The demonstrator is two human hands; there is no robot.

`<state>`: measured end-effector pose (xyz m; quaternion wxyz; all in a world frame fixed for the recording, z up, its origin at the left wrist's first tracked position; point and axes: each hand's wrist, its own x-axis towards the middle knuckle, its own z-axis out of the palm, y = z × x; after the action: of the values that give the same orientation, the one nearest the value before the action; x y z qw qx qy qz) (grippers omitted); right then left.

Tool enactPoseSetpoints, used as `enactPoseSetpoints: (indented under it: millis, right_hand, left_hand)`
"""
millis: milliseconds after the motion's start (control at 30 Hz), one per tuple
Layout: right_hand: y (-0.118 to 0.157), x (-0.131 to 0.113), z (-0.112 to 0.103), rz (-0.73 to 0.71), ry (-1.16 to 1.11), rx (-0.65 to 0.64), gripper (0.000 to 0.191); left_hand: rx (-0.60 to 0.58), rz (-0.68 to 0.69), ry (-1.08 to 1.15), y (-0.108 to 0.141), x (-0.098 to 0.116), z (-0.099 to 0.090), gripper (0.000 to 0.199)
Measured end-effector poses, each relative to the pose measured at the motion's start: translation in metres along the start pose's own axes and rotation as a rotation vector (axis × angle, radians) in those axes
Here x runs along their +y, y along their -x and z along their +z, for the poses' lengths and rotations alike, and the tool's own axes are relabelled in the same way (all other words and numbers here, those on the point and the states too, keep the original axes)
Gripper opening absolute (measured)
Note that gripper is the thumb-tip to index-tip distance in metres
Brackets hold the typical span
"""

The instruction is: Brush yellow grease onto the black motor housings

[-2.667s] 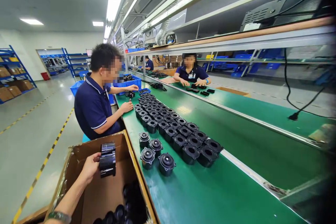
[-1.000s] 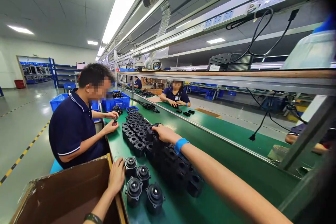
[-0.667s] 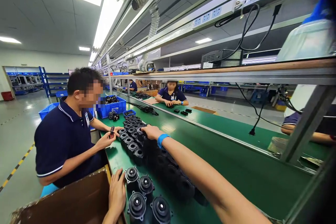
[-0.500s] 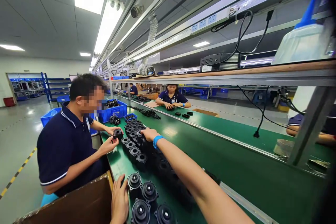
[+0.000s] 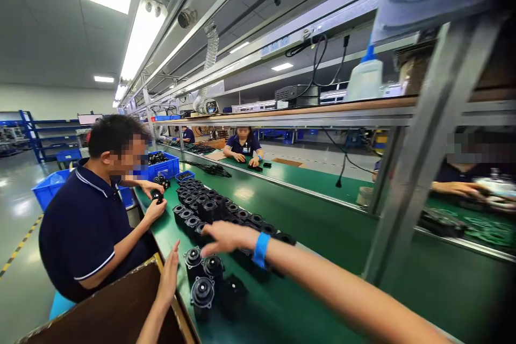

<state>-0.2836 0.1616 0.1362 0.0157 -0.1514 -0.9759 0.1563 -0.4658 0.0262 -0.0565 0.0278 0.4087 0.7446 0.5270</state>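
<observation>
Head view, only one. Right hand (image 5: pixel 226 236) stretched out over the green bench (image 5: pixel 314 301), palm down, fingers apart, thumb dropped away from the rest; a bit blurred. Blue wristband (image 5: pixel 261 250) on that wrist. Hand sits between two groups: black ring-topped cups (image 5: pixel 210 207) in packed rows running along the bench and under the forearm, and four black capped cups (image 5: pixel 202 293) standing upright nearer the worker. Fingertips overlap the closest ring-topped ones; can't tell if they touch.

Left hand (image 5: pixel 168 274) edge-on at the bench side, by the rim of the cardboard box (image 5: pixel 108 306), fingers straight and close together, pointing up. Just beside the capped cups. Can't tell whether it rests on the box or the bench.

Seated person (image 5: pixel 91 215) in navy shirt on the left, both hands around a small black part (image 5: pixel 157 196). Past those hands: large blue bin (image 5: pixel 171 165) full of dark parts, small blue tray (image 5: pixel 185 176), heap of black cables (image 5: pixel 213 170).

Across the bench, another person (image 5: pixel 243 146), hands down near dark pieces. Far right, behind the metal post (image 5: pixel 427 166), a co-worker's hand (image 5: pixel 457 188). Shelf above: bottle (image 5: pixel 365 79) with blue nozzle.
</observation>
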Motion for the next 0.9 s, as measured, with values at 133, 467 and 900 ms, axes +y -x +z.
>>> enactPoseSetpoints:
  millis: [133, 467, 900]
  right_hand:
    - [0.040, -0.024, 0.066, 0.090, -0.035, -0.065, 0.117]
    - [0.092, -0.013, 0.131, 0.049, 0.177, 0.305, 0.115]
    - [0.334, 0.029, 0.075, 0.292, 0.099, 0.291, 0.105]
  left_hand:
    - [-0.093, 0.120, 0.076, -0.003, 0.036, 0.000, 0.065]
    - [-0.182, 0.181, 0.094, 0.040, 0.090, 0.048, 0.073]
    - [-0.264, 0.324, -0.067, 0.178, 0.224, 0.183, 0.045]
